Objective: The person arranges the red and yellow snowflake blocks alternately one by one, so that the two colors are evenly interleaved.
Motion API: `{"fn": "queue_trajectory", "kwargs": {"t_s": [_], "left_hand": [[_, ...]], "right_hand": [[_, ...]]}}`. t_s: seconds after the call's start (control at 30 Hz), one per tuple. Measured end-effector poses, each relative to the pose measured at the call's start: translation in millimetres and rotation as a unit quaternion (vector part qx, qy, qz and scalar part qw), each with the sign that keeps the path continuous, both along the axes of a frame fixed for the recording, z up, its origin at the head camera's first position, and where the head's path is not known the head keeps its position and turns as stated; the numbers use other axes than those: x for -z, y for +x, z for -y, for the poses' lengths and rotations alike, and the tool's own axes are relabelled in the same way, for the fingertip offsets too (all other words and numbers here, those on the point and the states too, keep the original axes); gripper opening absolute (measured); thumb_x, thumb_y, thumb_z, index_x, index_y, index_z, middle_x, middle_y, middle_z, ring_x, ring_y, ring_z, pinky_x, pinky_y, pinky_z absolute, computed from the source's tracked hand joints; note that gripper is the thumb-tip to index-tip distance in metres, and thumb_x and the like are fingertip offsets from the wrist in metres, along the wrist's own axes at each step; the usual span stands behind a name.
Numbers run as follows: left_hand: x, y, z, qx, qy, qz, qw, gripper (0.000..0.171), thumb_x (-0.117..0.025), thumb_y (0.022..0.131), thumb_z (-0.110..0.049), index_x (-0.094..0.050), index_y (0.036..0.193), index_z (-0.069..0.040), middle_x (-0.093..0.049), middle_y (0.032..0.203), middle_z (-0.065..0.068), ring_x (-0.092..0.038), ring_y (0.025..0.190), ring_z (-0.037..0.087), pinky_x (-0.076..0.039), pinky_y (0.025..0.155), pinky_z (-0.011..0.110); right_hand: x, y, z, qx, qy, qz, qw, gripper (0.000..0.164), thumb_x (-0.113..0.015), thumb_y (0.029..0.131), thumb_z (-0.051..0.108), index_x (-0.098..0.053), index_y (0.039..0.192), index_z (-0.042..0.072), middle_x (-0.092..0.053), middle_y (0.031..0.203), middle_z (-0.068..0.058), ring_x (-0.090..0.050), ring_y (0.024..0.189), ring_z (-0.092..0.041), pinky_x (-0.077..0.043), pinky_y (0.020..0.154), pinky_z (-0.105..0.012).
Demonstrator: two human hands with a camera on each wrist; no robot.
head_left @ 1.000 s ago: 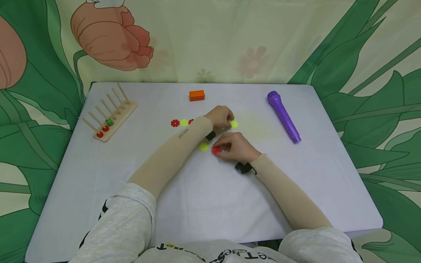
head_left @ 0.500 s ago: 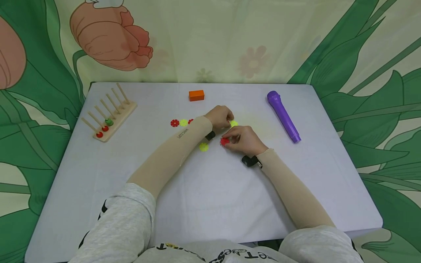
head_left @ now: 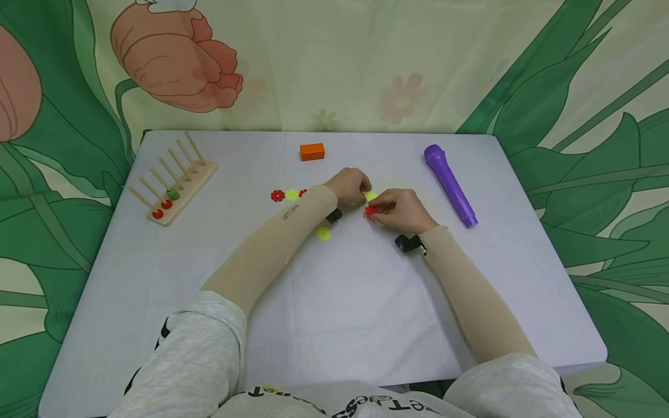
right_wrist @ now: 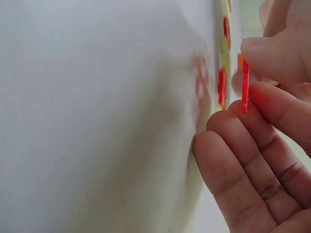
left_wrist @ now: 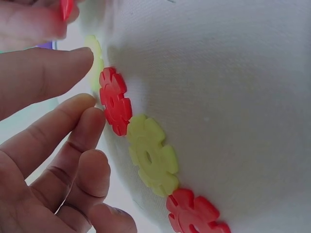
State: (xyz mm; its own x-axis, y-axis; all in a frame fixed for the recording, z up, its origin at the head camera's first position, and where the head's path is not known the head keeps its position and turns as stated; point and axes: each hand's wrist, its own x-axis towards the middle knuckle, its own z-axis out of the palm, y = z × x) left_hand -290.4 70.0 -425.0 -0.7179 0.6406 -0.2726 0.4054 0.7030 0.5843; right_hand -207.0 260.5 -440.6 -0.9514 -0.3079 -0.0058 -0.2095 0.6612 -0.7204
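Note:
My right hand [head_left: 406,210] pinches a red flower-shaped plastic disc [head_left: 371,211] between thumb and fingers; the right wrist view shows this red disc [right_wrist: 245,87] edge-on. My left hand [head_left: 349,186] is beside a row of alternating red and yellow discs, its thumb and fingertips apart. In the left wrist view its thumb tip overlaps a pale yellow disc [left_wrist: 95,60], and its fingertips are close to a red disc [left_wrist: 115,101]. Whether they touch is unclear. Farther along lie a yellow disc [left_wrist: 153,155] and another red disc [left_wrist: 194,213]. My left forearm hides part of the row.
A loose yellow disc [head_left: 323,234] lies nearer me on the white table [head_left: 324,325]. An orange block [head_left: 312,152] sits at the back. On the right lies a purple microphone-shaped thing [head_left: 450,186]. A wooden peg board [head_left: 183,194] with red and green pieces stands left.
My right hand has carried the red disc away from beside the loose yellow disc, rightward and farther from me, toward the row's right end. My left hand has stayed in place.

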Motion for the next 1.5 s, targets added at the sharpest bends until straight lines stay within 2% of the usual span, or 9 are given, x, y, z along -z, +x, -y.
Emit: {"fn": "queue_trajectory", "kwargs": {"t_s": [0.23,0.5,0.67,0.8,1.03,1.13,1.4,1.5], "left_hand": [[-0.6,0.1,-2.7,-0.001,0.008,0.005,1.0000,0.042,-0.070,0.097,-0.011,-0.066,0.139,-0.004,-0.070,0.133,0.009,-0.061,0.117,0.022,-0.050,0.111,0.037],[1.7,-2.4,-7.3,-0.004,0.007,0.007,0.9999,0.042,-0.070,0.098,-0.012,-0.066,0.139,-0.006,-0.069,0.134,0.008,-0.061,0.120,0.021,-0.049,0.112,0.037],[4.4,-6.7,-11.2,-0.003,0.000,0.006,1.0000,0.042,-0.069,0.098,-0.013,-0.065,0.140,-0.007,-0.069,0.133,0.006,-0.061,0.118,0.020,-0.049,0.111,0.036],[4.7,-9.0,-13.4,0.001,0.000,0.005,1.0000,0.043,-0.069,0.098,-0.012,-0.065,0.140,-0.008,-0.069,0.132,0.005,-0.060,0.115,0.019,-0.050,0.109,0.035],[1.6,-9.9,-15.9,0.003,0.004,0.008,1.0000,0.044,-0.070,0.097,-0.012,-0.065,0.140,-0.007,-0.069,0.131,0.006,-0.059,0.114,0.019,-0.050,0.109,0.034],[0.0,-8.4,-15.1,0.006,0.007,0.002,1.0000,0.043,-0.069,0.098,-0.011,-0.065,0.140,-0.007,-0.069,0.130,0.007,-0.059,0.114,0.020,-0.050,0.109,0.035],[-4.5,3.2,-5.1,0.009,-0.007,-0.003,0.9999,0.043,-0.061,0.099,-0.004,-0.063,0.142,-0.005,-0.065,0.142,0.008,-0.056,0.132,0.022,-0.042,0.120,0.037],[-5.9,4.9,-4.8,0.011,-0.008,0.000,0.9999,0.045,-0.058,0.099,-0.001,-0.061,0.144,-0.005,-0.063,0.146,0.008,-0.054,0.137,0.022,-0.040,0.122,0.038]], "right_hand": [[-2.9,-10.7,-12.5,0.046,0.032,0.006,0.998,0.026,-0.085,0.083,0.011,-0.082,0.108,0.010,-0.079,0.105,-0.007,-0.070,0.088,-0.019,-0.055,0.073,-0.021],[-9.3,-19.8,-23.1,0.057,0.053,-0.004,0.997,0.026,-0.084,0.085,0.013,-0.082,0.110,0.010,-0.079,0.106,-0.010,-0.071,0.087,-0.020,-0.054,0.073,-0.020],[-12.5,-24.9,-27.2,0.065,0.077,-0.001,0.995,0.027,-0.083,0.087,0.015,-0.081,0.113,0.009,-0.078,0.107,-0.010,-0.070,0.090,-0.022,-0.055,0.077,-0.028],[-13.1,-28.3,-29.7,0.060,0.096,-0.012,0.994,0.028,-0.082,0.087,0.015,-0.080,0.114,0.007,-0.077,0.106,-0.011,-0.069,0.089,-0.023,-0.054,0.078,-0.031],[-13.9,-32.0,-31.0,0.028,0.124,-0.045,0.991,0.027,-0.079,0.087,0.008,-0.079,0.113,0.002,-0.072,0.103,-0.017,-0.060,0.086,-0.026,-0.047,0.074,-0.031],[-13.7,-31.4,-29.4,0.031,0.128,-0.046,0.990,0.025,-0.078,0.087,0.007,-0.080,0.112,0.002,-0.071,0.104,-0.016,-0.059,0.087,-0.026,-0.046,0.075,-0.031],[-6.5,-29.0,-19.2,0.022,0.120,-0.020,0.992,0.028,-0.078,0.089,0.012,-0.078,0.116,0.004,-0.071,0.110,-0.015,-0.059,0.093,-0.028,-0.050,0.083,-0.037],[-5.2,-26.8,-18.3,0.032,0.116,-0.023,0.992,0.030,-0.079,0.089,0.014,-0.077,0.118,0.005,-0.072,0.113,-0.015,-0.061,0.097,-0.029,-0.051,0.087,-0.040]]}}
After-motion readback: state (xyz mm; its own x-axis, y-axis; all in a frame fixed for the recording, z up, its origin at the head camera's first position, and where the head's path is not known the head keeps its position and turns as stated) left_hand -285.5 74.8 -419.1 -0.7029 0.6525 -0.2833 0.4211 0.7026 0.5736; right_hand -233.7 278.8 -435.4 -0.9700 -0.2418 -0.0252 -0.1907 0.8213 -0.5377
